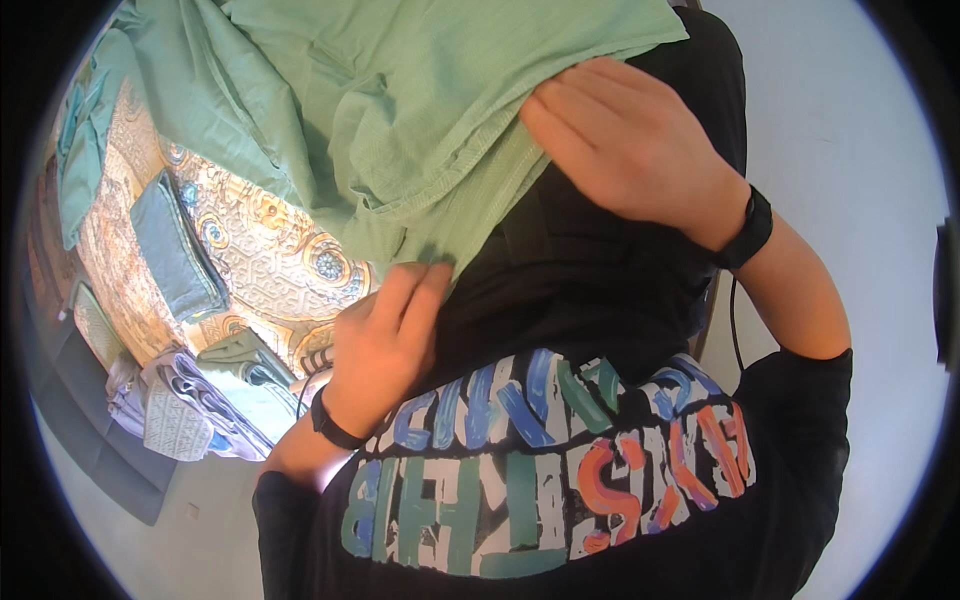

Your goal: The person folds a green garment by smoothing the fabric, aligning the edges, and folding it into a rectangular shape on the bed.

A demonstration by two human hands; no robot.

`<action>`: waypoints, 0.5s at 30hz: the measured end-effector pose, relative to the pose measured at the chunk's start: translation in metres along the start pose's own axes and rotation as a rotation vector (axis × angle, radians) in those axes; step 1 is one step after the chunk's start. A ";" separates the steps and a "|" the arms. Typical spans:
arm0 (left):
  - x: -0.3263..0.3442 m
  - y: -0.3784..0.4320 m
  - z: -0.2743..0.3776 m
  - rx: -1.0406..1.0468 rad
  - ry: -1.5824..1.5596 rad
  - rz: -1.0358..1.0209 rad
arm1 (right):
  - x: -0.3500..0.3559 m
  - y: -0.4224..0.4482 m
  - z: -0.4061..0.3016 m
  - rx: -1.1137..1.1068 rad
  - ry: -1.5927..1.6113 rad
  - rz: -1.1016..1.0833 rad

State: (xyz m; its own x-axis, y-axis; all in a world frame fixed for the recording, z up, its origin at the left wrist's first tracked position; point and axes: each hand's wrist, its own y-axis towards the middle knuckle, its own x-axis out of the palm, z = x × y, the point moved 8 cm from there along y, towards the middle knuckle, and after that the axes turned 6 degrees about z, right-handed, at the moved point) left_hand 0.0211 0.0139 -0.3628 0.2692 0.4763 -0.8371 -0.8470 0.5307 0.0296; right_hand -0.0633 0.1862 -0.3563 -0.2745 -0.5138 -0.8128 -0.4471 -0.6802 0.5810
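A large light green cloth [435,105] with stitched hems spreads across the top of the head view, loosely rumpled, partly over my black-clad lap. At its lower tip my left hand [394,322] has the fabric between thumb and fingers. Farther up the same hemmed edge, my right hand [626,139] pinches the cloth, knuckles up, with the fingertips partly hidden. The stretch of edge between the two hands runs diagonally, fairly straight. Each wrist wears a black band.
A patterned surface [292,277] lies on the left. On it rests a folded blue-grey cloth [176,247]; nearby are a folded olive cloth [244,356] and a lavender bundle of folded fabric [180,405]. Beyond stands a grey padded seat [97,427]. A thin cable [735,322] hangs at right.
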 end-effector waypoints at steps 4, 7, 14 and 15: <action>-0.004 -0.014 -0.015 -0.022 0.153 -0.067 | 0.001 -0.010 0.006 -0.043 -0.058 -0.059; -0.004 -0.030 -0.019 -0.031 0.018 -0.108 | 0.004 -0.023 0.001 -0.119 -0.062 -0.108; -0.009 -0.032 -0.011 0.321 0.301 0.026 | 0.006 -0.026 -0.004 -0.186 -0.093 -0.126; -0.008 -0.034 -0.010 0.319 0.301 0.026 | 0.007 -0.027 -0.004 -0.187 -0.092 -0.127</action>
State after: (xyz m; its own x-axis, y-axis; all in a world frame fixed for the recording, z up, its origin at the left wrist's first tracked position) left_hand 0.0428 -0.0149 -0.3621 0.0637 0.2918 -0.9543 -0.6550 0.7337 0.1806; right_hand -0.0500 0.1988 -0.3774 -0.3064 -0.3744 -0.8752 -0.3199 -0.8254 0.4651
